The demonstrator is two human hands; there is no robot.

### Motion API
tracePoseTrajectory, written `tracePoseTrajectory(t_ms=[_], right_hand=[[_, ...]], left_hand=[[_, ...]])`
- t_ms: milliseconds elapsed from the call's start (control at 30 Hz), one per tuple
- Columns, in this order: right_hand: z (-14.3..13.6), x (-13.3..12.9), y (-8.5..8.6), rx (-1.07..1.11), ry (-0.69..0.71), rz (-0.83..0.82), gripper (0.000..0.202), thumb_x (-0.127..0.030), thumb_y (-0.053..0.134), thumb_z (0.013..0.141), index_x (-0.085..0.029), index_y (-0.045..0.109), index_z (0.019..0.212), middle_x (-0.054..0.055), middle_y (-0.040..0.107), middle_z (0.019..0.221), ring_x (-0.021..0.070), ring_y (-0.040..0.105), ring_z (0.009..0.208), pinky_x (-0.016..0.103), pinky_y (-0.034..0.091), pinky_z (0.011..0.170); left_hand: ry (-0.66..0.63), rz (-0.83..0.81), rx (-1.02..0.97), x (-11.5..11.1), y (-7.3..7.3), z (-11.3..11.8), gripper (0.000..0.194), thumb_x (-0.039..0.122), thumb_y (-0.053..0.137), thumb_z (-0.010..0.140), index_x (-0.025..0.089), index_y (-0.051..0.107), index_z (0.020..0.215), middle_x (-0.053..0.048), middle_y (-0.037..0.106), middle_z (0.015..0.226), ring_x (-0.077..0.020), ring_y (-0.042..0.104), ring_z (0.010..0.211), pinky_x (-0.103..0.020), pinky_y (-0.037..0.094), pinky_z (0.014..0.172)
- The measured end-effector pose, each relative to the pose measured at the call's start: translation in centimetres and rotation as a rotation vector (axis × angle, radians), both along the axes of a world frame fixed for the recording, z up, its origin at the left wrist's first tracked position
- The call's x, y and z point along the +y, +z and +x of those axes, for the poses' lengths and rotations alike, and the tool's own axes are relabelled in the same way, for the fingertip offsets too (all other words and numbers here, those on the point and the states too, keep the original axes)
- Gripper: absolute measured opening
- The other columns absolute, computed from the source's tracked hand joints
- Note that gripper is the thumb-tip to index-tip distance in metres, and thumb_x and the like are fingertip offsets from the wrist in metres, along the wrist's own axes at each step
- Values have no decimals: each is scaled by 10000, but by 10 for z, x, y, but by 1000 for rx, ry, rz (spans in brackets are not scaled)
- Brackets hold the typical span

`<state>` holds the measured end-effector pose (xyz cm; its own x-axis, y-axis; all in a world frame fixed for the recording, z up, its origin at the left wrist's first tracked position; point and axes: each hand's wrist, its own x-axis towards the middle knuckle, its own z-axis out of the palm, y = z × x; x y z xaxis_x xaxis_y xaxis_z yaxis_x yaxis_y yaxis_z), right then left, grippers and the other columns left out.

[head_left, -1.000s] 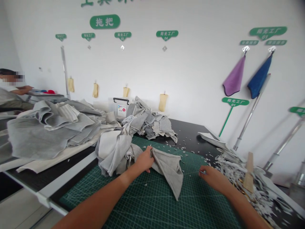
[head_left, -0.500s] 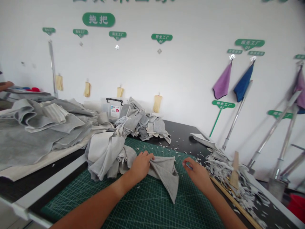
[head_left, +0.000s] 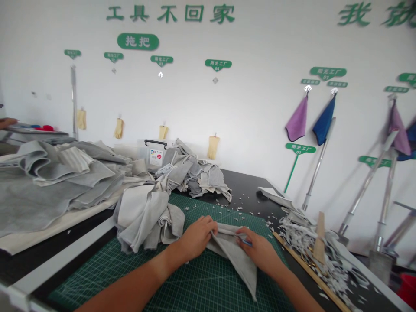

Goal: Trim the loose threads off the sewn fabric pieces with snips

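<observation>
A grey cloth piece [head_left: 238, 262] hangs in a pointed fold over the green cutting mat [head_left: 182, 286]. My left hand [head_left: 200, 234] pinches its upper left edge, fingers closed. On the cloth's upper right edge lies my right hand [head_left: 255, 247], its fingers closed round a small blue tool [head_left: 245, 242], most of which is hidden. Left of my left hand, a bundle of grey cloth [head_left: 144, 216] rests on the mat.
Large grey cloths [head_left: 48, 195] lie at the left; a cloth heap [head_left: 195, 173] stands behind, beside a clear box [head_left: 156, 154]. Scraps [head_left: 302, 234], a wooden strip [head_left: 308, 271] and a wooden piece [head_left: 320, 238] lie right. Another person's hand [head_left: 7, 123] shows far left.
My right hand has moved left onto the cloth with the blue tool. The cloth's point has swung right and down. The view has tilted up slightly.
</observation>
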<state>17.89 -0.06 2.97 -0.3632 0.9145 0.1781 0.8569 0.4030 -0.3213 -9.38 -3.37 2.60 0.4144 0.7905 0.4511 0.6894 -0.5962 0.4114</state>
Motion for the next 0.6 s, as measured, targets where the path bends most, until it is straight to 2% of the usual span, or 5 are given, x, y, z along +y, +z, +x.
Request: tracePoseTrajectory(t_ms=[100, 267, 400, 600], right_hand=[[1, 2, -2, -1, -24, -21, 385, -475, 463, 962, -313, 560, 1298, 46, 749, 990, 246, 709, 962, 273, 446, 760], [5, 11, -12, -11, -71, -16, 366, -454, 465, 971, -326, 545, 1303, 44, 749, 1021, 245, 705, 994, 272, 443, 787], [9, 16, -14, -2, -49, -3, 270, -452, 462, 977, -328, 610, 1166, 16, 755, 979, 235, 705, 994, 257, 435, 776], [22, 21, -2, -78, -85, 70, 250, -395, 442, 979, -266, 652, 941, 22, 749, 902, 224, 704, 888, 255, 399, 704]], left_hand=[[-54, 3, -48, -2, 5, 2, 289, -15, 409, 791, 201, 558, 913, -37, 565, 1012, -178, 512, 1010, -278, 400, 928], [-147, -9, -111, -7, 10, 5, 254, -14, 391, 764, 195, 509, 848, -28, 562, 960, -154, 524, 950, -240, 408, 882], [-190, -11, -83, -8, 10, 5, 252, -10, 389, 748, 199, 501, 835, -24, 580, 934, -162, 528, 951, -247, 408, 901], [-140, 4, -51, -4, 8, 3, 260, -13, 395, 753, 200, 518, 842, -32, 599, 948, -174, 534, 944, -257, 412, 882]])
